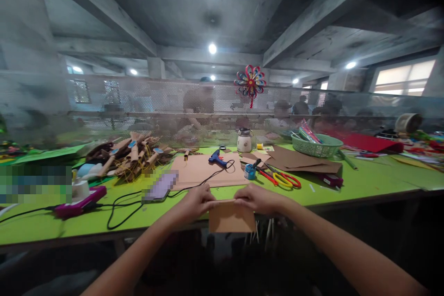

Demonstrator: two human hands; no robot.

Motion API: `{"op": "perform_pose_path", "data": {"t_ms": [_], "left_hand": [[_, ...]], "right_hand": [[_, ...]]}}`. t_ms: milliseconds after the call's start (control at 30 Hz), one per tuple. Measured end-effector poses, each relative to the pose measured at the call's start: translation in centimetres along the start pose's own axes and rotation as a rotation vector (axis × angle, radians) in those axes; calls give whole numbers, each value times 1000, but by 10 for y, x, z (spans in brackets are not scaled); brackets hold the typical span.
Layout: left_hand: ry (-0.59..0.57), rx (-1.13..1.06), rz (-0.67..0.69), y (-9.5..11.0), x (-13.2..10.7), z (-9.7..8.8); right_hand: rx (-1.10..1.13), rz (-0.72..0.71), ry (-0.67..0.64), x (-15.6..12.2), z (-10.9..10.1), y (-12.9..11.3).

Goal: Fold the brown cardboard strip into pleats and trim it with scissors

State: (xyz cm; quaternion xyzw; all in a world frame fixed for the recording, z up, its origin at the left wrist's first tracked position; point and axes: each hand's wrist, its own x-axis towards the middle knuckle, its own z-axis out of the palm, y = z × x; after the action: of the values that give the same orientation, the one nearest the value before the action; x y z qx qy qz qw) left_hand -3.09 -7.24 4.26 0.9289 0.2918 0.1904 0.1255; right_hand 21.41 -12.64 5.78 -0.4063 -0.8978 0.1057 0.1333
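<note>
Both my hands hold one small brown piece of card (231, 218) at the front edge of the green table (364, 180). My left hand (197, 202) pinches its top left edge, and my right hand (257, 198) pinches its top right edge. The card hangs down over the table edge, below my fingers. Just beyond my hands lies a larger brown card sheet (204, 170) with a blue glue gun (218, 158) on it, its black cord running left.
Red-and-yellow scissors (283, 179), a small blue pot (249, 171) and a white jar (244, 141) lie to the right. A green basket (316, 145) sits further right. A pile of brown paper crafts (132, 155) is at left. People sit behind a mesh screen (166, 101).
</note>
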Motion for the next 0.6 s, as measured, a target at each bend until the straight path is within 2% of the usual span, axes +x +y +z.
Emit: {"op": "perform_pose_path", "data": {"t_ms": [67, 133, 233, 467, 600], "left_hand": [[-105, -69, -55, -16, 18, 4], [-128, -103, -111, -28, 31, 8], [-191, -170, -151, -37, 43, 16], [-221, -304, -184, -44, 52, 32], [-228, -363, -136, -43, 49, 30]], "right_hand": [[54, 15, -53, 16, 3, 21], [119, 52, -111, 28, 7, 38], [170, 68, -125, 39, 14, 56], [126, 71, -63, 44, 26, 72], [192, 95, -39, 39, 26, 72]]}}
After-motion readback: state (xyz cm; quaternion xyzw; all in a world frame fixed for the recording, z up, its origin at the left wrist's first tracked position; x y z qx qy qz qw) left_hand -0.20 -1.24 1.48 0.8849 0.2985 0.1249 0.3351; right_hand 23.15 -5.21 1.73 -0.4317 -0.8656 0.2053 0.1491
